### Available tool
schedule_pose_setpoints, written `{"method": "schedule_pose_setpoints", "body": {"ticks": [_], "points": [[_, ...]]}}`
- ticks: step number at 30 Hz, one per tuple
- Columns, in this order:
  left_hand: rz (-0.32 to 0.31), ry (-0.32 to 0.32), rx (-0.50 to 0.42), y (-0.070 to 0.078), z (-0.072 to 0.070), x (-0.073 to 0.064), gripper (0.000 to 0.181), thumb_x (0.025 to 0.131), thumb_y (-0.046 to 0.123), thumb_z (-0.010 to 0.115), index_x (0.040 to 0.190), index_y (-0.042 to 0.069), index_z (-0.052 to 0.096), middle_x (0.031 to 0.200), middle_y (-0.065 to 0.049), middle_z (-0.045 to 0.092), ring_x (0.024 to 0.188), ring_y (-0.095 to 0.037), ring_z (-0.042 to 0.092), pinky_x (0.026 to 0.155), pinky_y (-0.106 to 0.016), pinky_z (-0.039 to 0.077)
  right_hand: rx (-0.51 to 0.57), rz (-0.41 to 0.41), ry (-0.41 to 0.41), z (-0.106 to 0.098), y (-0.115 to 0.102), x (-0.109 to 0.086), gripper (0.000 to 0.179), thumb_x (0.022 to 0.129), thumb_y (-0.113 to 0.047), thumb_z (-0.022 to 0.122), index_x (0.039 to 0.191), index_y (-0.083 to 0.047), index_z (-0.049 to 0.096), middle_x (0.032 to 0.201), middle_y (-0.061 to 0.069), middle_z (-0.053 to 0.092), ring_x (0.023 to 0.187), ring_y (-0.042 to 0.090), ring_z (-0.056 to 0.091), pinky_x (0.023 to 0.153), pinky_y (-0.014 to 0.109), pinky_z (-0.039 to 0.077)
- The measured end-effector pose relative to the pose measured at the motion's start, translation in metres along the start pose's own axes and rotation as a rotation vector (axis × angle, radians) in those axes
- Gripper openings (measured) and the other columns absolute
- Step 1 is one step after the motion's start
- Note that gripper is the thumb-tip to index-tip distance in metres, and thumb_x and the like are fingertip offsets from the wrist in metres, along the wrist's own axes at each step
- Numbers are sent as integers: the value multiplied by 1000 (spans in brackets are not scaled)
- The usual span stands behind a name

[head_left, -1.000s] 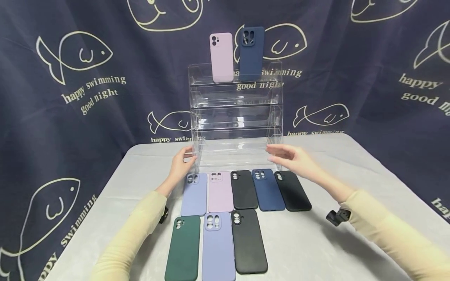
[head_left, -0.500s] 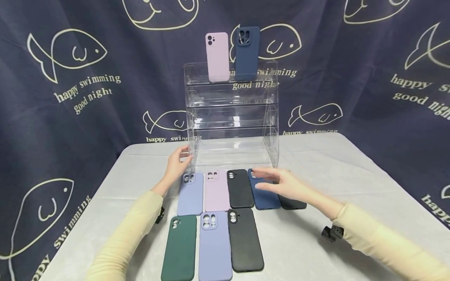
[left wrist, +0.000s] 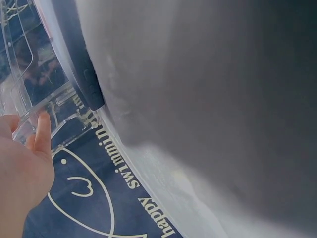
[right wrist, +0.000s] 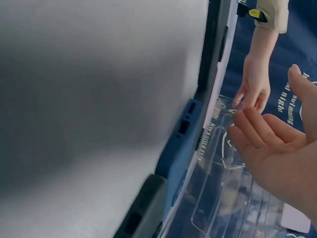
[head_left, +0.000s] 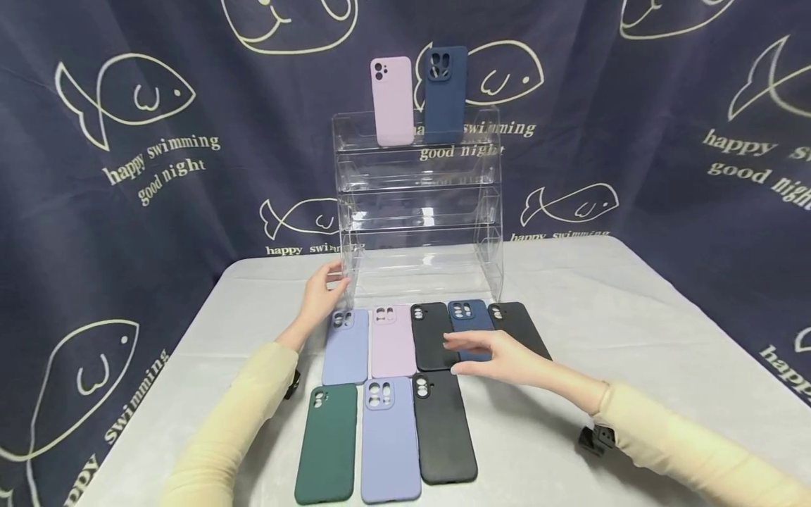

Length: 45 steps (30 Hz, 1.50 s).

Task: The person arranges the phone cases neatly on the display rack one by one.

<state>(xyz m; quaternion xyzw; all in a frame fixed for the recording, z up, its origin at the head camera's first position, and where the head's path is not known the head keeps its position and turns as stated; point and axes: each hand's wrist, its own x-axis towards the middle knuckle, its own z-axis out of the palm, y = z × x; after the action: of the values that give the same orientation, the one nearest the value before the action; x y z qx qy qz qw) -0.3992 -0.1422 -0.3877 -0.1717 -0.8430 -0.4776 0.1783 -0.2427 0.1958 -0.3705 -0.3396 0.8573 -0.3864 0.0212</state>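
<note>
A clear tiered display rack [head_left: 421, 264] stands on the table. My left hand [head_left: 322, 294] holds its left side edge low down, thumb in front and fingers behind; the left wrist view shows those fingertips [left wrist: 43, 121] at the clear plastic. My right hand [head_left: 497, 355] hovers with loosely spread fingers over the dark blue phone case [head_left: 470, 311] and beside the back-row black phone case [head_left: 434, 334], holding nothing. Another black phone case [head_left: 516, 320] is partly covered by this hand. Further left in that row lie a pink phone case [head_left: 393, 345] and a periwinkle phone case [head_left: 346, 352].
Nearer the front lie a green phone case [head_left: 326, 443], a second periwinkle case [head_left: 390, 443] and one more black case [head_left: 445, 433]. A pink case [head_left: 393, 102] and a dark blue case [head_left: 445, 98] stand on the rack's top tier. A fish-print curtain [head_left: 190, 176] hangs behind.
My right hand has left the rack's right side and come nearer to me, down over the back row of cases. My left hand has stayed at the rack's left edge.
</note>
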Motion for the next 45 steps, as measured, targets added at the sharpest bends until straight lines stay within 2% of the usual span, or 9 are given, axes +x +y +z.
{"method": "schedule_pose_setpoints", "body": {"ticks": [12,18,24,31,39,45], "points": [[8,14,18,1,-1,0,45,88,8,63,128,-5,49,122,-24,58,105,-37,61,86,-44,56,49,-11,-89,16,9,0,56,86,-30,67,129,3,52,121,16,62,106,28,61,94,40,52],[5,-13,11,2,2,0,45,88,8,63,129,-5,48,124,-24,57,106,-37,61,86,-43,56,55,-10,-111,20,10,-2,53,85,-30,69,123,4,56,119,16,63,104,28,61,90,37,54],[-15,3,8,3,1,0,44,87,7,63,129,-2,49,123,-22,58,107,-35,61,87,-42,56,6,-25,-105,20,7,-2,47,83,-32,70,117,-1,62,112,10,67,99,21,63,85,31,57],[35,12,25,0,1,1,42,87,5,62,126,-5,50,122,-24,57,105,-37,61,89,-43,55,-32,-27,-127,19,4,-4,47,81,-33,72,114,0,64,106,6,67,89,16,61,79,27,57],[-24,-17,12,3,1,2,45,88,8,62,130,-2,48,124,-21,57,108,-35,60,88,-41,56,-101,25,-130,21,-3,-11,55,73,-32,79,113,3,64,96,1,58,80,9,54,67,19,50],[-46,-26,43,4,0,1,44,89,11,62,130,2,48,128,-18,55,110,-33,59,91,-40,55,-224,55,-104,24,-8,-16,66,68,-41,81,109,7,64,81,-2,46,68,3,43,57,15,41]]}}
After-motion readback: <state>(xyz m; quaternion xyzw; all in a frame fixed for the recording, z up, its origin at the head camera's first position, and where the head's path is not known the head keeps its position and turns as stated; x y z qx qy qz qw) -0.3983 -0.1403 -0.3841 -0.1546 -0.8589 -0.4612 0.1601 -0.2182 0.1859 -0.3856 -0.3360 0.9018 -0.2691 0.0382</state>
